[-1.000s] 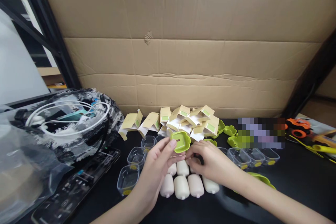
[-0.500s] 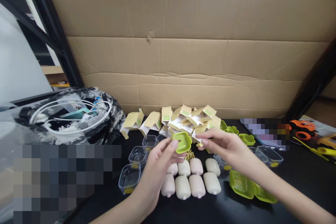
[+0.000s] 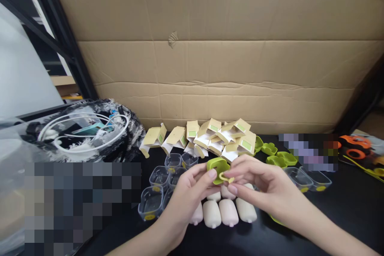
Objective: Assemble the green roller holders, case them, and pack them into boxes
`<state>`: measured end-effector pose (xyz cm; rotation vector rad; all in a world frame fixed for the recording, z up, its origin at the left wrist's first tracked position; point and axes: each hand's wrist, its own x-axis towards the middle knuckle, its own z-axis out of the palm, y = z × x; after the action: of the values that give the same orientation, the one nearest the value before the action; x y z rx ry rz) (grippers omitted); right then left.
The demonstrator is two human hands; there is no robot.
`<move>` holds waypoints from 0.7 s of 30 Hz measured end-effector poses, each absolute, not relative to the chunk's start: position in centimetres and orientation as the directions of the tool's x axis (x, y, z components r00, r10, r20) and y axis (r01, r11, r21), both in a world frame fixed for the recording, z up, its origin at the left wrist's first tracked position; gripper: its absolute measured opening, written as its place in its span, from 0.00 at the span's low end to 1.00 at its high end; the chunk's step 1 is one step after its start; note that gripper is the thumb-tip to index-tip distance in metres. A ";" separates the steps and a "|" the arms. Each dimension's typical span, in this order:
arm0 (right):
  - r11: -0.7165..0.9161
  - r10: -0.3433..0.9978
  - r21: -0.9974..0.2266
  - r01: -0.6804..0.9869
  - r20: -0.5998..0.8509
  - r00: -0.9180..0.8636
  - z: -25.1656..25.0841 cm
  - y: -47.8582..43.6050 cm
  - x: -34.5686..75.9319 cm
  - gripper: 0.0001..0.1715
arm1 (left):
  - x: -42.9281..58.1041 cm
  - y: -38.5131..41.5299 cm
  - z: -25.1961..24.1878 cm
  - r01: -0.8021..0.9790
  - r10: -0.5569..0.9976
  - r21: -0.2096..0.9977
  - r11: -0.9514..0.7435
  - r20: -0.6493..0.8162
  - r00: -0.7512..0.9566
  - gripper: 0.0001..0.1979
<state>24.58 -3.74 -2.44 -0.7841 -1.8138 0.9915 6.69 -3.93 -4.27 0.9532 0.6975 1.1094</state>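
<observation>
Between thumb and fingers, my left hand (image 3: 195, 186) holds a green flower-shaped cap (image 3: 216, 168), its hollow side facing me. My right hand (image 3: 258, 180) pinches a small yellow hooked piece (image 3: 225, 177) at the cap's right edge. Whether the two parts touch, I cannot tell. Below the hands lie several rounded cream and pink pieces (image 3: 212, 213) in rows, partly covered by my fingers. Clear plastic cups (image 3: 151, 202) with yellow oval stickers stand left of my left hand.
Opened small cartons (image 3: 210, 132) are heaped at the back against a cardboard wall (image 3: 210, 64). More green caps (image 3: 282, 159) and clear cups (image 3: 316, 180) lie on the right. A fluffy bag (image 3: 120, 116) with a white cable sits at left, an orange toy vehicle (image 3: 354, 146) at far right.
My right hand has come left and down to the cap, bringing the yellow hooked piece against or near it. The cap has turned and shifted slightly right in my left hand.
</observation>
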 end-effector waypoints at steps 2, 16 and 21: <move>0.646 0.748 -0.722 0.250 0.533 -0.394 -2.7 -3.9 24.5 0.04 | 6.7 -3.9 -4.4 -0.411 0.942 0.901 0.141 0.006 0.335 0.14; 0.837 0.391 0.035 0.546 0.660 -0.642 -3.2 -3.9 25.5 0.10 | 6.2 -4.2 -4.3 -0.291 0.925 0.952 0.097 0.021 0.379 0.12; 0.802 0.268 0.262 0.536 0.644 -0.716 -3.0 -4.2 25.3 0.18 | 6.4 -4.2 -4.2 -0.234 0.940 0.972 0.026 0.055 0.336 0.10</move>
<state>25.34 -4.21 -2.96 -0.5925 -2.3839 -0.5858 6.38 -4.21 -4.24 1.1897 0.7776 1.0659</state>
